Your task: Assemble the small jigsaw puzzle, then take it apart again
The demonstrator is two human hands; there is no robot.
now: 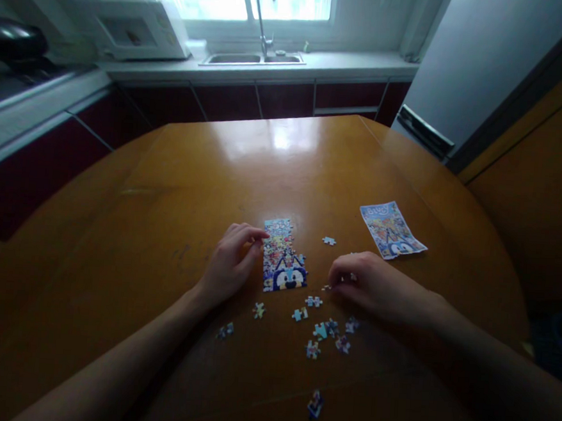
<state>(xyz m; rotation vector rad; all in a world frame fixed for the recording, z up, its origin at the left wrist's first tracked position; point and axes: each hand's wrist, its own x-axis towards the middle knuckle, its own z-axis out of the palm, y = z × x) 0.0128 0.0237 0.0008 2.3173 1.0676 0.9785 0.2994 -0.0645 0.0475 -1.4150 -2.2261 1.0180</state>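
A partly joined jigsaw puzzle [278,255] lies flat on the table, a blue cartoon dog's face at its near end and a jagged right edge. My left hand [233,258] rests beside its left edge, fingers loosely bent with the thumb apart, the index fingertip touching the border. To the right of the puzzle, my right hand [365,280] is low over the table. Its fingers are curled together at a small puzzle piece [326,288], partly hidden at the fingertips. Nearer me lie several loose pieces, among them a light blue one [320,330].
A picture sheet [391,230] with the dog design lies beyond my right hand. One loose piece [329,241] sits right of the puzzle, another [315,405] close to me. The wooden table [207,167] faces a counter with a sink [234,59]; a fridge [484,64] stands right.
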